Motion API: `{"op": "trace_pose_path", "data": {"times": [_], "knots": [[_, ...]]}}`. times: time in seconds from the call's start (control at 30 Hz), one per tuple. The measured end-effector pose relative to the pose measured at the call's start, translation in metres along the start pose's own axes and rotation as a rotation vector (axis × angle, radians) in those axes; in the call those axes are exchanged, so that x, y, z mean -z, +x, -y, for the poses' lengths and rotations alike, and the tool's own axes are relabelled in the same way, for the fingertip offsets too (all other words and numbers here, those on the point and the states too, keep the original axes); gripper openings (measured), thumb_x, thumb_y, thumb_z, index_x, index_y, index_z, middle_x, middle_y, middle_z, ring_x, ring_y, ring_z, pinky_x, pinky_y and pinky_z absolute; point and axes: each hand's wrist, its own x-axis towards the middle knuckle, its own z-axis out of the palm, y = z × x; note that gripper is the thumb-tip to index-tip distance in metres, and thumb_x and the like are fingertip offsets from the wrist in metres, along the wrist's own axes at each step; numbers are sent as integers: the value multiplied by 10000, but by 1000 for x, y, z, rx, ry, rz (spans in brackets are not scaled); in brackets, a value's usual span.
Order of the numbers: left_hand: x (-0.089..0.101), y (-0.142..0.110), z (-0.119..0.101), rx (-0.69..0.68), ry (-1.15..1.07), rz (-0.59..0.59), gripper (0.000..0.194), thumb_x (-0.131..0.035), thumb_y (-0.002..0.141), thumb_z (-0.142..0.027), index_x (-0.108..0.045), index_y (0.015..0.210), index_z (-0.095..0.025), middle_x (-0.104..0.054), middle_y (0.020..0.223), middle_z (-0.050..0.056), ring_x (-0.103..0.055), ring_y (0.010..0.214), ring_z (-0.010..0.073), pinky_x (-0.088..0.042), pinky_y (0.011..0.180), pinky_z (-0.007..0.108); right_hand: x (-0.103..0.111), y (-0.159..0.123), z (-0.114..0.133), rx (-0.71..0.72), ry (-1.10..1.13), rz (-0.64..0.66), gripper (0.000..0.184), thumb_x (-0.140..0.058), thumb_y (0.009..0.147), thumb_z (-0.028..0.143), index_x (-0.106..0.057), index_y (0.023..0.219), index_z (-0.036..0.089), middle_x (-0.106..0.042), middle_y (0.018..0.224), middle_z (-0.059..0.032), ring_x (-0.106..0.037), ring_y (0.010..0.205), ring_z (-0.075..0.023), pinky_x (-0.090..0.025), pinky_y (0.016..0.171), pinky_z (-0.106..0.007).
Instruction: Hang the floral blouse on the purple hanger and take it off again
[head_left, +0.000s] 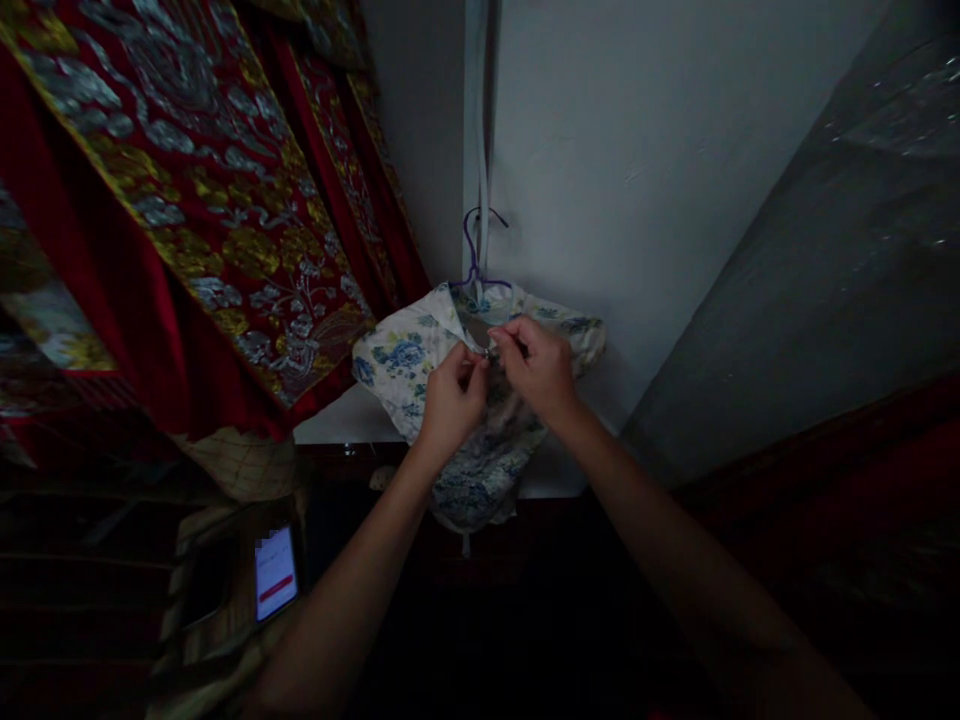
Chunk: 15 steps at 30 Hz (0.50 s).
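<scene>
A white shirt with blue and yellow flowers (409, 355) hangs on a purple hanger (474, 272) against the wall. At its open neckline, my left hand (456, 392) is closed in a pinch on the shirt's collar edge. My right hand (534, 362) pinches beside it, thumb and forefinger together at the other side of the neck opening. A tiny shiny piece shows between the fingertips; it is too small and dark to name. Below my hands the shirt narrows and hangs down.
A red cloth with gold and silver embroidery (247, 200) drapes at the left. Below it, a lit phone (276, 572) lies on a wooden surface (238, 545). A pale strip (481, 110) runs down the wall (637, 180) behind the hanger. The lower area is very dark.
</scene>
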Motion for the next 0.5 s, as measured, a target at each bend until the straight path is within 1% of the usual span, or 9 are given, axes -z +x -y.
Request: {"op": "trace_pose_path", "data": {"times": [0.07,0.13,0.2,0.27,0.3,0.33,0.4,0.47,0.5], "knots": [[-7,-5,12,32,78,17,100,-532,959,-260,-546,874,-210,-621,766,10,-582,673,161,-364,644,265,4,10,0,28,1,-11,263,-583,972,342,-582,752,199,-552,603,40,-514,562,-106,-376,599,-260],[-13,-17,28,104,205,92,82,-550,930,-209,-566,850,-211,-624,754,19,-585,687,180,-359,658,277,10,22,2,25,31,-68,263,-579,988,350,-592,775,195,-544,609,43,-518,576,-102,-383,607,-258],[-18,-35,42,181,284,188,104,-582,894,-170,-581,799,-213,-622,716,24,-582,677,195,-352,657,286,19,35,3,7,89,-164,269,-576,1002,376,-612,807,193,-540,625,43,-516,588,-98,-387,610,-257],[-18,-51,52,219,298,243,133,-581,922,-219,-600,791,-214,-631,702,32,-590,677,207,-362,662,293,34,45,1,-18,165,-254,282,-583,1003,401,-628,820,192,-537,635,43,-512,586,-93,-392,610,-261],[-17,-56,55,220,288,240,157,-564,956,-280,-611,822,-213,-650,731,41,-605,703,214,-379,678,298,43,48,-3,-38,207,-284,290,-592,997,410,-631,811,191,-536,635,43,-508,575,-88,-391,604,-263],[-13,-56,56,214,272,211,188,-537,986,-348,-617,884,-211,-674,793,56,-623,749,220,-402,708,304,54,50,-8,-69,256,-298,299,-603,987,418,-631,796,190,-530,629,44,-497,557,-82,-385,592,-264],[-4,-44,56,170,228,61,287,-509,1007,-463,-582,1085,-196,-694,982,101,-644,875,232,-447,797,322,78,48,-19,-164,383,-291,314,-615,972,430,-612,761,199,-488,599,53,-456,510,-69,-362,559,-265],[9,-16,54,84,209,-144,473,-571,975,-501,-462,1295,-171,-656,1141,148,-633,1003,249,-464,908,353,103,38,-30,-281,512,-258,337,-590,980,445,-572,725,225,-392,546,65,-430,484,-77,-370,552,-273],[14,1,54,30,233,-223,577,-616,952,-493,-397,1374,-165,-632,1193,162,-612,1087,267,-445,986,382,114,31,-34,-338,566,-241,352,-568,991,445,-545,704,242,-331,524,70,-432,482,-90,-396,567,-282]]}}
